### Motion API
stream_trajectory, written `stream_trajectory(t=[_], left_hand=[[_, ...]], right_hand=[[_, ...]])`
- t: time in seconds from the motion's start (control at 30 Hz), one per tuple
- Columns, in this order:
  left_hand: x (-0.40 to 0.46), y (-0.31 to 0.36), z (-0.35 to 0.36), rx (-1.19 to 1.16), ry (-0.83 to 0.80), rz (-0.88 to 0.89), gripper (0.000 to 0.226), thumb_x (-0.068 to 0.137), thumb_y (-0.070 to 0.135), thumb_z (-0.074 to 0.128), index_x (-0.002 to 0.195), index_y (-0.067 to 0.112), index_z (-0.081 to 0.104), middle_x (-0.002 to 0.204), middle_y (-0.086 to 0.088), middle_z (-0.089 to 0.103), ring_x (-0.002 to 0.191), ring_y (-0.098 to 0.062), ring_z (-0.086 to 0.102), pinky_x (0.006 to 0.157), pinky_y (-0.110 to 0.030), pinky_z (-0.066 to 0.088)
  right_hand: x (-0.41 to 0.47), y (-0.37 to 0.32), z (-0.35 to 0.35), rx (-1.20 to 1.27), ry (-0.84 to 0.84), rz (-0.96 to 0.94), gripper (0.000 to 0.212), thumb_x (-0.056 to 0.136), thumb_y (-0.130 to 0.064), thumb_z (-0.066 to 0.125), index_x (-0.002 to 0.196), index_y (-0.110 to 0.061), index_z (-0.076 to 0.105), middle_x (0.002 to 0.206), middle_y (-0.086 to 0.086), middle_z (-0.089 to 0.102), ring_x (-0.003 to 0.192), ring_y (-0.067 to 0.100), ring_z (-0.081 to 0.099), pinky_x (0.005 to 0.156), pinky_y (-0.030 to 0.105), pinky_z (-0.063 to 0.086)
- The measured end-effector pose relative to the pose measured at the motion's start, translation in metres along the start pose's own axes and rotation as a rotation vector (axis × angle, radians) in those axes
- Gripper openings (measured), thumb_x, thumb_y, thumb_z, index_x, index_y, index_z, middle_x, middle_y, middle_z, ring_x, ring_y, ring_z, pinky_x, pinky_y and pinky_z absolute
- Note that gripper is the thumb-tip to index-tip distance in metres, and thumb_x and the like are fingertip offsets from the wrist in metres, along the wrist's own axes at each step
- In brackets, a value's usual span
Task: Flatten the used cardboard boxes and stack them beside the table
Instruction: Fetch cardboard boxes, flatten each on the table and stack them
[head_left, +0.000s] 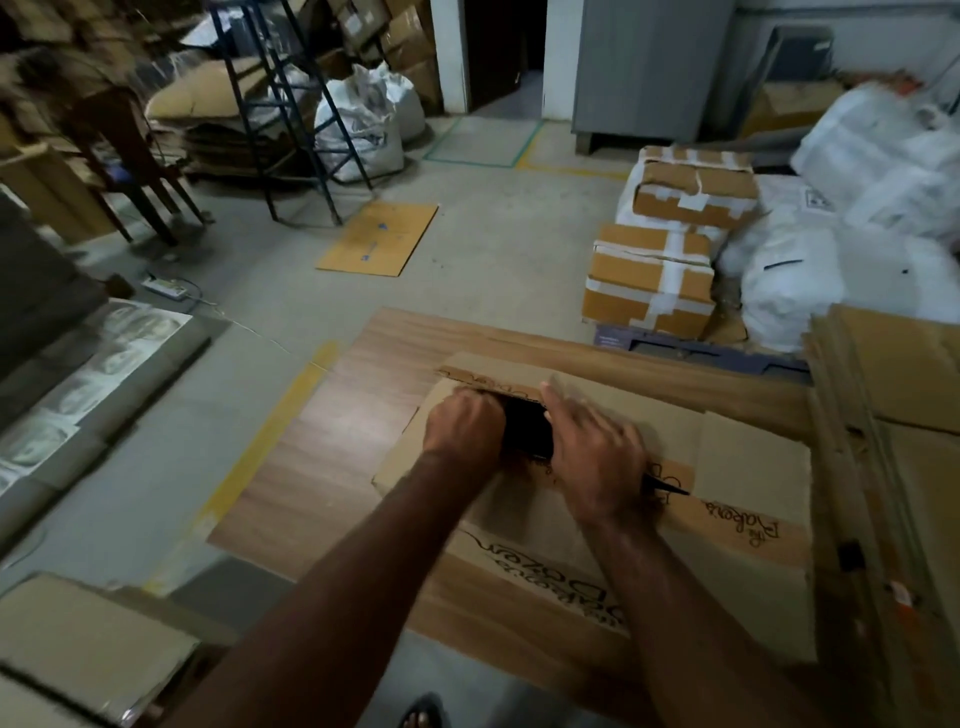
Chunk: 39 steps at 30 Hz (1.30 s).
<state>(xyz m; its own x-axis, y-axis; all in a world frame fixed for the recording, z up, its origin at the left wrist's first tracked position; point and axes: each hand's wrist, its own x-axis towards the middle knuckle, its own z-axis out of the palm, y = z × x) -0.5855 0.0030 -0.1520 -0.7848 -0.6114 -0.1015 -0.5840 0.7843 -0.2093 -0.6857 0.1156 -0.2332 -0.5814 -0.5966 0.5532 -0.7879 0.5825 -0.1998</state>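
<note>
Left hand fingers curled on box flap edge, right hand fingers together pressing flat w/ box on surface; flap may tear or spring back if pulled unevenly.

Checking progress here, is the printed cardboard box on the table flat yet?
Mostly flat: the printed cardboard box lies spread on the table, but a dark gap remains open between both hands.

Both hands (left, right) press cardboard box on table.

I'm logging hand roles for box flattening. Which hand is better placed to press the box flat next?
Probably the right hand: it lies open on the cardboard box, while the left hand is curled at the flap's edge.
</note>
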Motion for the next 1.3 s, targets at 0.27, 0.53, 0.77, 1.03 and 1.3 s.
stream_trajectory(t=[0.27, 0.53, 0.77, 1.03, 1.3], left_hand=[[0.029, 0.021, 0.037, 0.040, -0.104, -0.039, 0.054, 0.091, 0.048, 0.063, 0.130, 0.010, 0.064, 0.133, -0.025, 0.061, 0.115, -0.036, 0.064, 0.096, -0.047, 0.055], [0.038, 0.021, 0.037, 0.226, -0.055, 0.060, 0.053, 0.082, 0.074, 0.060, 0.106, 0.028, 0.072, 0.090, 0.005, 0.072, 0.079, -0.015, 0.066, 0.073, -0.029, 0.051], [0.038, 0.023, 0.027, 0.217, -0.125, 0.013, 0.023, 0.101, 0.036, 0.057, 0.105, 0.018, 0.071, 0.091, 0.002, 0.070, 0.081, -0.016, 0.067, 0.073, -0.030, 0.059], [0.016, -0.002, -0.013, 0.092, 0.019, 0.093, 0.018, 0.101, 0.026, 0.054, 0.113, 0.018, 0.066, 0.112, -0.002, 0.070, 0.105, -0.023, 0.068, 0.081, -0.034, 0.051], [0.016, -0.066, -0.033, -0.033, 0.102, 0.038, 0.037, 0.108, 0.044, 0.035, 0.119, 0.020, 0.062, 0.106, -0.009, 0.067, 0.096, -0.032, 0.066, 0.068, -0.035, 0.042]], right_hand=[[-0.007, 0.001, 0.008, 0.012, 0.074, -0.041, 0.058, 0.079, -0.014, 0.085, 0.133, -0.023, 0.067, 0.116, 0.006, 0.076, 0.109, 0.025, 0.072, 0.085, 0.046, 0.054], [-0.008, 0.003, 0.010, 0.022, 0.054, -0.030, 0.055, 0.083, -0.017, 0.081, 0.135, -0.022, 0.065, 0.118, 0.005, 0.075, 0.112, 0.024, 0.071, 0.088, 0.046, 0.053], [-0.007, 0.003, 0.009, 0.020, 0.057, -0.017, 0.054, 0.083, -0.019, 0.080, 0.135, -0.025, 0.064, 0.118, 0.003, 0.075, 0.113, 0.022, 0.071, 0.087, 0.044, 0.051], [-0.004, 0.002, 0.005, 0.030, 0.168, 0.091, 0.052, 0.086, -0.016, 0.079, 0.136, -0.026, 0.066, 0.108, -0.001, 0.077, 0.092, 0.019, 0.073, 0.081, 0.041, 0.050], [0.002, -0.004, -0.011, 0.032, 0.143, 0.172, 0.050, 0.084, -0.013, 0.080, 0.132, -0.025, 0.069, 0.090, -0.001, 0.078, 0.073, 0.019, 0.072, 0.080, 0.041, 0.051]])
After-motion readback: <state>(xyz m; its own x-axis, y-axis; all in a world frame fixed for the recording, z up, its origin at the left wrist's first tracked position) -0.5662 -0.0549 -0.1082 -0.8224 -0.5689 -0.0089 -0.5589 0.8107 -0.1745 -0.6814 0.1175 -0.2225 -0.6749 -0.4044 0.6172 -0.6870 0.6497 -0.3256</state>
